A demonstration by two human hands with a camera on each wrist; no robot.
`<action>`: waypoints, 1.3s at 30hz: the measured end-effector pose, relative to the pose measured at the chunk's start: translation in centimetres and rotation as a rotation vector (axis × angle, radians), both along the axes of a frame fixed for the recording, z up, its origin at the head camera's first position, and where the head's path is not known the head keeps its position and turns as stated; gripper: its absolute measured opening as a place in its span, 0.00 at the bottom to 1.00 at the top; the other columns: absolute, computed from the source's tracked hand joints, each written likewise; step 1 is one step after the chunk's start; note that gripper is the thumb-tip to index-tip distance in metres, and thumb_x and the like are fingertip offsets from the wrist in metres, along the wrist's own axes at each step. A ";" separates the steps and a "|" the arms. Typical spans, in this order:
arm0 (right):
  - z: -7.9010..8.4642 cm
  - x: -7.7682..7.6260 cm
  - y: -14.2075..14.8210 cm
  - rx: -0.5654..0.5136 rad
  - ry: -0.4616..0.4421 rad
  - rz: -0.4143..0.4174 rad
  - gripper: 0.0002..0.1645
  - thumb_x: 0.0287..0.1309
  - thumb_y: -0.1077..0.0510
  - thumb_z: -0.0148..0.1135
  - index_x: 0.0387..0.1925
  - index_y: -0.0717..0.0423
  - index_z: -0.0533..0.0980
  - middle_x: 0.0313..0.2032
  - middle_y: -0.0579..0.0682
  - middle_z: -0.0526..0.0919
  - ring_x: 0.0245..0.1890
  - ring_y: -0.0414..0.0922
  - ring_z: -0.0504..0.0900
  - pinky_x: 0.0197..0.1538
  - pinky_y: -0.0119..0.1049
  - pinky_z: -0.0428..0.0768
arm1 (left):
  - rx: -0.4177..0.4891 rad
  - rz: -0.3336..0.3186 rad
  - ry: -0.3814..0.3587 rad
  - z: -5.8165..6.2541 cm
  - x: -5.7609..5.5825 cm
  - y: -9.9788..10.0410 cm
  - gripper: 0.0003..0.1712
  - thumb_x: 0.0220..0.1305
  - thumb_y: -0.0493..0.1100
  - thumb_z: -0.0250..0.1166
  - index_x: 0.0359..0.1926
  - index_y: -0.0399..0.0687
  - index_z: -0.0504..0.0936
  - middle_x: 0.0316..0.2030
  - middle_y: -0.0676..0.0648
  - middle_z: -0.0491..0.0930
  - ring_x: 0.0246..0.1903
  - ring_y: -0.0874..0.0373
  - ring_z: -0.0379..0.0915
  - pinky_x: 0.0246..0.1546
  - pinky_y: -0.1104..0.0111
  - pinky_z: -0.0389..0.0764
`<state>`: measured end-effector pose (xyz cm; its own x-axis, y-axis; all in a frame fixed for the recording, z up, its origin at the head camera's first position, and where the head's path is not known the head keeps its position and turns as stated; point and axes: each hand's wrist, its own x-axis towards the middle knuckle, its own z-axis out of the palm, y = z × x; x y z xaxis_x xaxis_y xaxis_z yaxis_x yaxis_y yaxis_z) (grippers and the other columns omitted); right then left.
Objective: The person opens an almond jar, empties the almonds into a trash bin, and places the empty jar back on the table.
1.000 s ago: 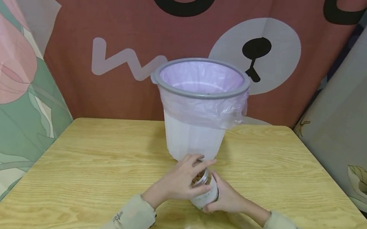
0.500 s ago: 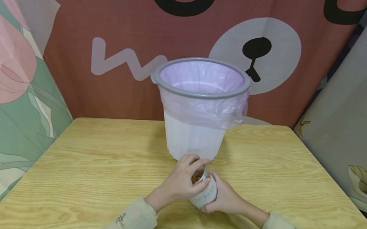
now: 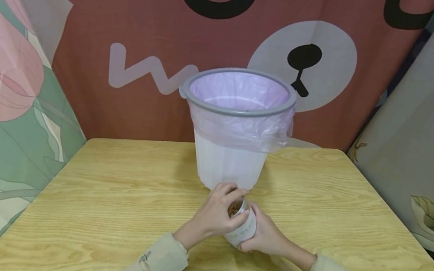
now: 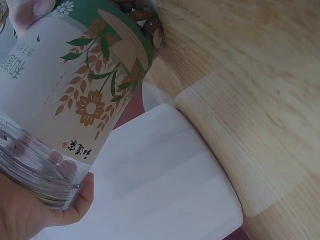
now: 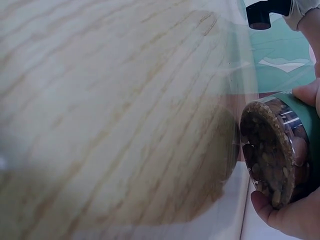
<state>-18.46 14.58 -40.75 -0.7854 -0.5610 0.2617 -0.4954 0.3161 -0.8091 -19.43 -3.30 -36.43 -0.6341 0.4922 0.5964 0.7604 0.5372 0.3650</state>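
A jar (image 3: 243, 233) with a white and green label is held tilted above the table, its top leaning to the left. Brown nut-like pieces (image 4: 155, 35) show through its clear base in the left wrist view. My left hand (image 3: 212, 212) curls its fingers and thumb round the clear top end. The right hand (image 3: 268, 234) grips the jar's lower part from the other side, and the jar's base (image 5: 270, 152) faces the right wrist camera. Whether a clear lid covers the top cannot be told.
Just beyond the hands stands a white bin (image 3: 227, 165) with a grey rim and a pinkish plastic liner (image 3: 237, 131). It rests on a wooden table (image 3: 113, 195). Printed cloths (image 3: 143, 113) hang behind and at both sides.
The left hand's spread fingers have drawn in round the jar's top, and the hand has shifted slightly right. The jar has turned a little; the right hand still grips it. The bin stays put.
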 end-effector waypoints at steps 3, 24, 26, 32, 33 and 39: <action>-0.1 0.1 0.0 0.014 0.004 -0.011 0.51 0.26 0.64 0.69 0.58 0.63 0.55 0.40 0.49 0.75 0.36 0.41 0.77 0.39 0.36 0.76 | 0.000 -0.003 -0.005 0.0 0.0 0.1 0.23 0.53 0.50 0.58 0.49 0.48 0.77 0.38 0.49 0.72 0.42 0.55 0.65 0.42 0.61 0.68; 0.5 0.0 -0.1 0.006 -0.051 0.010 0.50 0.32 0.63 0.70 0.58 0.67 0.52 0.44 0.55 0.73 0.39 0.45 0.76 0.40 0.35 0.75 | -0.085 -0.008 -0.164 1.0 -0.3 -0.3 0.25 0.58 0.53 0.56 0.56 0.51 0.71 0.47 0.46 0.68 0.51 0.53 0.61 0.48 0.56 0.66; 0.6 0.0 -0.1 0.013 -0.053 0.015 0.51 0.33 0.62 0.70 0.58 0.67 0.52 0.44 0.55 0.73 0.40 0.45 0.76 0.41 0.35 0.75 | -0.111 -0.025 -0.191 1.2 -0.2 -0.6 0.28 0.59 0.55 0.55 0.59 0.52 0.68 0.51 0.45 0.67 0.53 0.53 0.60 0.48 0.55 0.66; 0.6 0.0 0.1 0.028 -0.056 0.017 0.52 0.33 0.60 0.71 0.59 0.64 0.52 0.44 0.52 0.71 0.40 0.44 0.75 0.42 0.37 0.74 | -0.155 -0.090 -0.252 1.5 -0.4 -1.5 0.34 0.57 0.55 0.52 0.65 0.56 0.59 0.60 0.41 0.59 0.59 0.50 0.53 0.51 0.48 0.60; 0.6 0.0 0.2 0.031 -0.056 0.019 0.53 0.33 0.60 0.71 0.59 0.64 0.52 0.45 0.51 0.71 0.40 0.44 0.74 0.42 0.37 0.74 | -0.158 -0.102 -0.254 1.5 -0.4 -1.6 0.34 0.56 0.54 0.52 0.65 0.56 0.59 0.60 0.41 0.58 0.60 0.50 0.52 0.52 0.47 0.60; 0.5 -0.2 0.4 0.038 -0.077 0.046 0.55 0.33 0.59 0.71 0.61 0.64 0.49 0.46 0.52 0.70 0.42 0.46 0.73 0.43 0.38 0.73 | -0.160 -0.148 -0.238 1.5 -0.5 -2.4 0.36 0.52 0.51 0.53 0.65 0.56 0.58 0.59 0.42 0.59 0.59 0.50 0.53 0.51 0.48 0.61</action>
